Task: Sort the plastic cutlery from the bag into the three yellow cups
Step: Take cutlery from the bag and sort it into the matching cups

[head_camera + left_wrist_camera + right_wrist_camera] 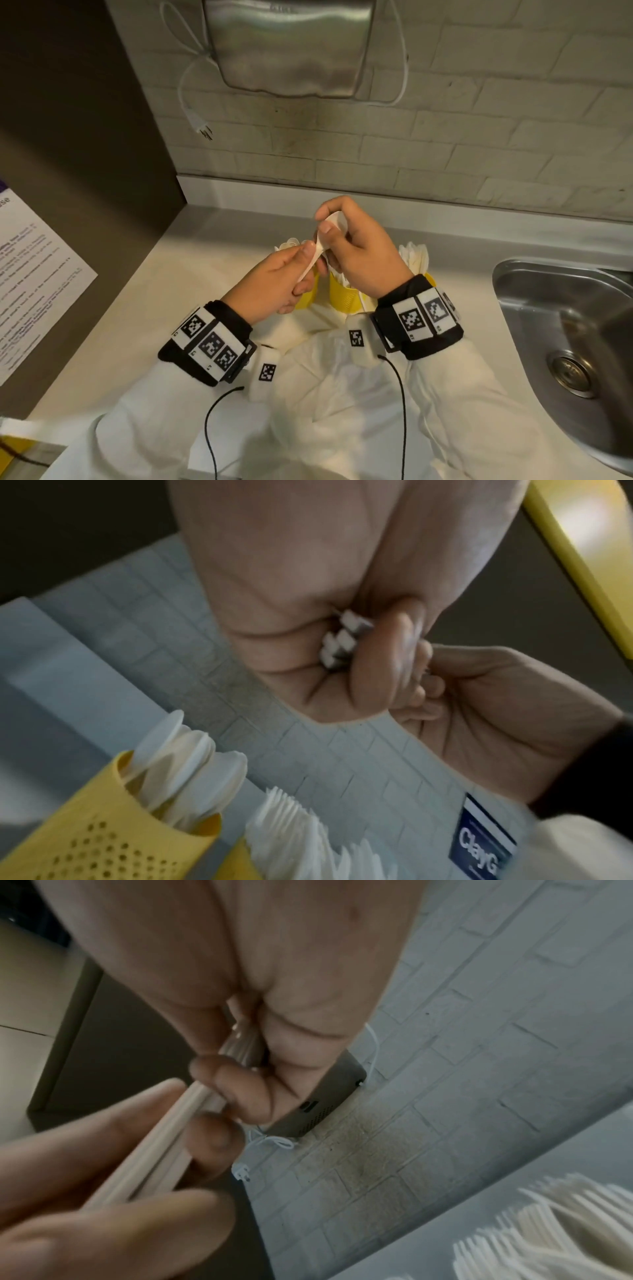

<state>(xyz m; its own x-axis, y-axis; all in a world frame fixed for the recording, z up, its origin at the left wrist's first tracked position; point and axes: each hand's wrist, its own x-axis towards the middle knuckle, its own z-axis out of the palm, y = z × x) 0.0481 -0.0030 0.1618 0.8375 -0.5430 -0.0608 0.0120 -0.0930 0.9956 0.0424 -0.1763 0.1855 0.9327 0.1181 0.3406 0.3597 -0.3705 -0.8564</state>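
My left hand (304, 267) and right hand (328, 223) together hold a small bundle of white plastic spoons (324, 236) above the cups. The left hand grips the handles, whose ends (342, 639) show inside its curled fingers. The right hand pinches the bowl end between thumb and fingers. In the right wrist view the spoon handles (171, 1139) run between both hands. Below stand yellow cups: the left cup (103, 831) holds spoons, the middle cup (342, 294) holds white cutlery, and the right cup (431, 278), behind my right wrist, holds forks (548, 1231). The white bag (325, 383) lies crumpled near me.
The pale counter (191, 267) ends at a white brick wall (479, 144) with a steel wall-mounted appliance (291, 44) and a dangling plug (205, 130). A steel sink (568, 342) lies to the right. A dark panel with a printed notice (30, 274) stands to the left.
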